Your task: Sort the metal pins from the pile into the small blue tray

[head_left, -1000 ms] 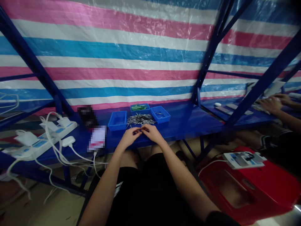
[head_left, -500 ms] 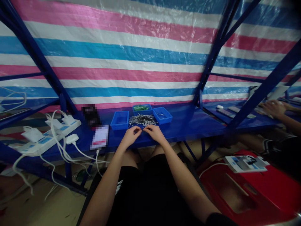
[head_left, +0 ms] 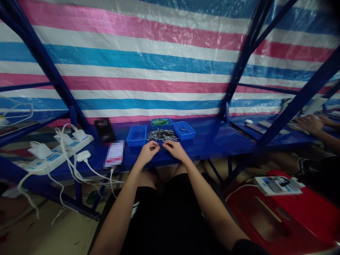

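A pile of small metal pieces (head_left: 162,135) lies on the blue table (head_left: 212,136), just beyond my hands. My left hand (head_left: 149,152) is closed at the pile's near side, thumb and fingertips pinched; what is between them is too small to name. Close by on the right, my right hand (head_left: 174,149) is also pinched, its fingertips pointing at the left ones with a small gap between. A blue bin (head_left: 136,136) stands left of the pile. Another blue bin (head_left: 183,130), with a few thin pieces, is to the right. Behind the pile, a third bin holds green items (head_left: 160,122).
On the left are a white power strip (head_left: 60,154) with plugs and trailing cables, a charging phone (head_left: 114,154) and a dark object (head_left: 105,130). Blue metal posts (head_left: 243,53) frame the table. A person's hands (head_left: 310,124) are at the far right, above a red stool (head_left: 305,212).
My fingertips have drawn slightly apart. The view has shifted a little, so the bins and the power strip appear slightly farther right.
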`<state>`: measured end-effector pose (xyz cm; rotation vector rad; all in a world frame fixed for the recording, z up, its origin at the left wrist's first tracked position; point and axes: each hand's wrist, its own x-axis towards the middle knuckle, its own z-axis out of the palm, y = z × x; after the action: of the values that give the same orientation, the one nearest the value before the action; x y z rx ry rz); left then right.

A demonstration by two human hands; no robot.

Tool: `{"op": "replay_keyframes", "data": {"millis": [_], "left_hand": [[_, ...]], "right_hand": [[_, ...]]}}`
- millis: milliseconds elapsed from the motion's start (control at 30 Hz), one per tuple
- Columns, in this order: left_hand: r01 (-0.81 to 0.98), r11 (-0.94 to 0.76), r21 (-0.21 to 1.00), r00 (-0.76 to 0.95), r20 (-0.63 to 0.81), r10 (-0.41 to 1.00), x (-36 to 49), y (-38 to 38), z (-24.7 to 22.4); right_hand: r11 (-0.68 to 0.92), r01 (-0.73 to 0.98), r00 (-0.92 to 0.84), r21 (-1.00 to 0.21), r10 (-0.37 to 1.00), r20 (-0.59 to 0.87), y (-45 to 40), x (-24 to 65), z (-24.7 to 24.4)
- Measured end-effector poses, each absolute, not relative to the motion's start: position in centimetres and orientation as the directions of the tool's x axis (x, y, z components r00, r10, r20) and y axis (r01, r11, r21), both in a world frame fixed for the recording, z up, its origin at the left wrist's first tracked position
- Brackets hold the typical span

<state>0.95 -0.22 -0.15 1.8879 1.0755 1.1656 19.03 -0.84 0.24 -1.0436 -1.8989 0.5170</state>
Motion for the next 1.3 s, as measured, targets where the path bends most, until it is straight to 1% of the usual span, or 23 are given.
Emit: {"op": "replay_keyframes", "data": {"millis": [100, 167, 333, 433, 567, 667, 833, 1000, 1200, 1300], "left_hand": [[0.405, -0.456, 0.793, 0.282, 0.366, 0.887, 1.0, -0.3, 0.0], [0.435, -0.471, 0.767, 0.294, 0.373, 0.88, 1.0, -0.3, 0.1], [0.421, -0.5, 0.757, 0.327, 0.387, 0.862, 0.9, -0.3, 0.1], [0.393, -0.512, 0.764, 0.329, 0.403, 0.854, 0.8, -0.1, 0.0], [0.321, -0.489, 0.811, 0.303, 0.402, 0.864, 0.9, 0.0, -0.3], [0.328, -0.485, 0.811, 0.319, 0.388, 0.865, 0.8, 0.0, -0.4], [0.377, -0.52, 0.766, 0.318, 0.42, 0.85, 0.6, 0.1, -0.6], [0.462, -0.481, 0.745, 0.255, 0.408, 0.877, 0.5, 0.3, -0.7], [0.458, -0.519, 0.722, 0.294, 0.428, 0.855, 0.5, 0.1, -0.6], [0.479, -0.525, 0.703, 0.28, 0.445, 0.851, 0.5, -0.1, -0.6]], "right_hand": [[0.569, 0.451, -0.281, -0.688, 0.822, 0.496, -0.9, 19.1, 0.3], [0.58, 0.466, -0.309, -0.669, 0.815, 0.491, -0.9, 19.1, 0.2], [0.613, 0.5, -0.391, -0.611, 0.79, 0.472, -0.7, 19.1, -0.2], [0.619, 0.495, -0.417, -0.609, 0.785, 0.459, -0.6, 19.1, -0.4], [0.575, 0.431, -0.339, -0.695, 0.817, 0.465, -0.6, 19.2, -0.4], [0.552, 0.405, -0.297, -0.729, 0.833, 0.467, -0.6, 19.3, -0.3], [0.559, 0.445, -0.314, -0.7, 0.829, 0.463, -0.6, 19.2, -0.4], [0.538, 0.529, -0.289, -0.656, 0.841, 0.457, -0.5, 19.0, -0.7], [0.512, 0.575, -0.194, -0.638, 0.843, 0.502, -0.1, 19.1, -0.9], [0.508, 0.618, -0.21, -0.6, 0.842, 0.497, -0.2, 18.8, -1.2]]}}
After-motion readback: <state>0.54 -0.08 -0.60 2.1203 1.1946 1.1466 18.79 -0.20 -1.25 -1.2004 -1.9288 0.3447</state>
